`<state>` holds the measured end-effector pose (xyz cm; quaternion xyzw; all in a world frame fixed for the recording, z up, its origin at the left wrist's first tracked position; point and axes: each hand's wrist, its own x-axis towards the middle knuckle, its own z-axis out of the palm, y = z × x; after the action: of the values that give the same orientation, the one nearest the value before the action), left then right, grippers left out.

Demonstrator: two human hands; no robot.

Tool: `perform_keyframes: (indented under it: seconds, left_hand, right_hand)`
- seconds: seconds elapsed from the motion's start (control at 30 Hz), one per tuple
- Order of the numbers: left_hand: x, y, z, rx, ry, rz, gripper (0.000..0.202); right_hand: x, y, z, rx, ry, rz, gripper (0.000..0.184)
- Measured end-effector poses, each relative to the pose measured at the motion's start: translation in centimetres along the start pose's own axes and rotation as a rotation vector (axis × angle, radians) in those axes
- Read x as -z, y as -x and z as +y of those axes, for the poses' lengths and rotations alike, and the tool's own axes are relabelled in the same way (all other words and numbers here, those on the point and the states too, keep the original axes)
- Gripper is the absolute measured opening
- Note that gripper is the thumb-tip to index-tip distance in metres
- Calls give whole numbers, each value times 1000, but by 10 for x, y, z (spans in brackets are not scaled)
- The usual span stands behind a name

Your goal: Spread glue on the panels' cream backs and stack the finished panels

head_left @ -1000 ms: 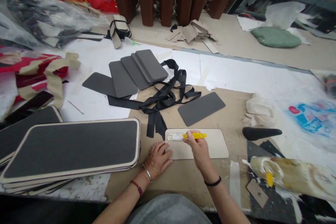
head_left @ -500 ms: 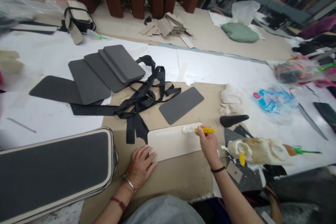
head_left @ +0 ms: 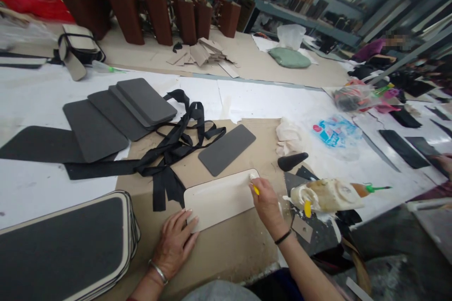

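A cream rounded panel (head_left: 219, 195) lies on brown cardboard (head_left: 229, 240) in front of me. My left hand (head_left: 174, 240) rests flat on the panel's near left corner, fingers spread. My right hand (head_left: 266, 202) is closed on a yellow-handled glue brush (head_left: 254, 188), whose white tip touches the panel's far right corner. A loose grey foam pad (head_left: 226, 149) lies just beyond the panel, next to a tangle of black straps (head_left: 173, 146).
A glue-smeared bottle (head_left: 328, 195) lies on its side right of my hand, with a black oval piece (head_left: 292, 161) behind it. Overlapping grey pads (head_left: 113, 113) sit at left, a stack of cream-edged panels (head_left: 63, 244) at near left, brown bags (head_left: 158, 14) along the back.
The brush has travelled from the panel's left end to its far right corner. The view has swung right, and my left hand stays pressed on the panel's left corner.
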<state>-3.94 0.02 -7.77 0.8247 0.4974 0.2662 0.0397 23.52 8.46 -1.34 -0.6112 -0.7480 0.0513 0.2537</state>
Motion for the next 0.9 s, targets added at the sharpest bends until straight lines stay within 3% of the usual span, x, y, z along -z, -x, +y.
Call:
perform_keyframes:
  seconds: [0.1,0.27,0.57,0.73,0.9]
  left_hand:
    - [0,-1,0,-9,-5,13,27]
    - [-1,1,2,5,-3,23,28]
    - [-2,0,6,72,77,0,22]
    - [1,-2,8,86,139,18,18]
    - [2,-1,9,74,67,27,15]
  right_hand:
    - [-16,10,-21,70,39,-82,20]
    - [-35,13,-60,163,-32,-104,19]
    - [-48,18,-120,267,-185,-270,18]
    - [-49,19,-139,231,-361,-309,19]
    - [-43,12,-124,26,-621,-139,12]
